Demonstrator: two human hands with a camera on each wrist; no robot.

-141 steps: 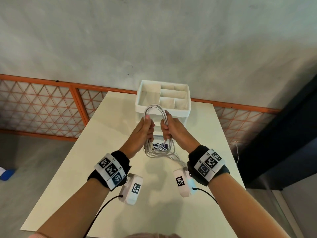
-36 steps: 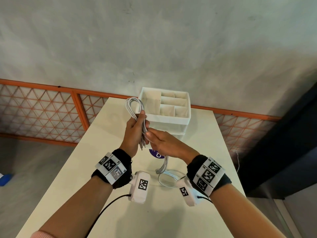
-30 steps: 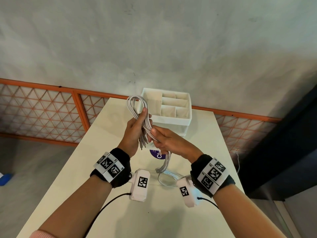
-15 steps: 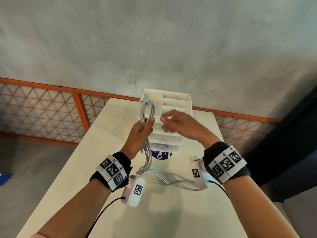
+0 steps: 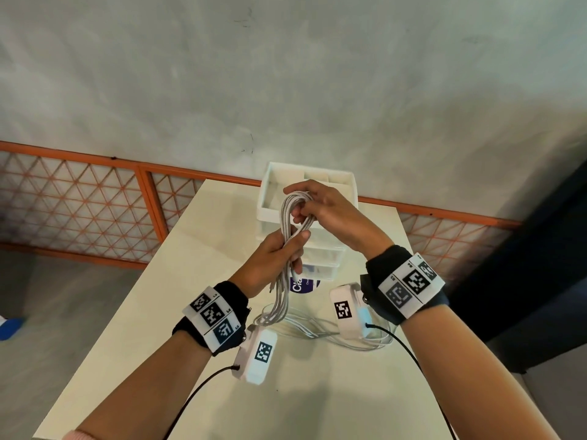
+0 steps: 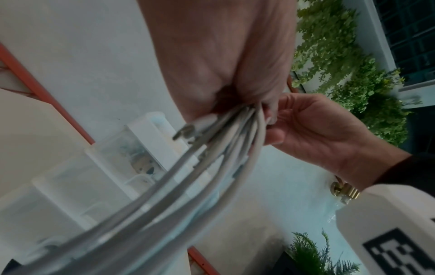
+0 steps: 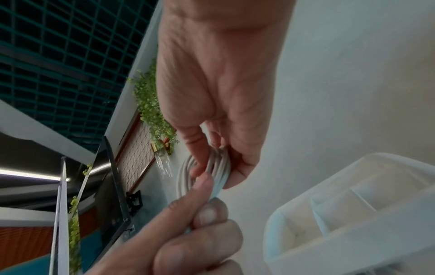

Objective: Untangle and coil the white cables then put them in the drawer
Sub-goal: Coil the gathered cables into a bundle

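A bundle of white cables [image 5: 287, 223] is held upright above the table. My left hand [image 5: 275, 258] grips the bundle's middle in a fist, seen close in the left wrist view as cables [image 6: 226, 141] running out of the fist. My right hand [image 5: 320, 204] pinches the looped top of the bundle; the right wrist view shows thumb and fingers on the loop [image 7: 212, 171]. Loose cable tails [image 5: 317, 328] trail down onto the table. The white drawer unit [image 5: 346, 192] stands just behind the hands, its top tray divided into compartments.
The cream table [image 5: 222, 392] runs toward me, with narrow edges left and right. A purple round sticker [image 5: 300, 285] lies by the drawer unit's foot. An orange lattice railing [image 5: 95, 201] and grey wall stand behind. Wrist camera cords hang under both arms.
My right hand rose from the bundle's lower part to the looped top and now pinches it. The left hand keeps its grip, and more cable lies loose on the table.
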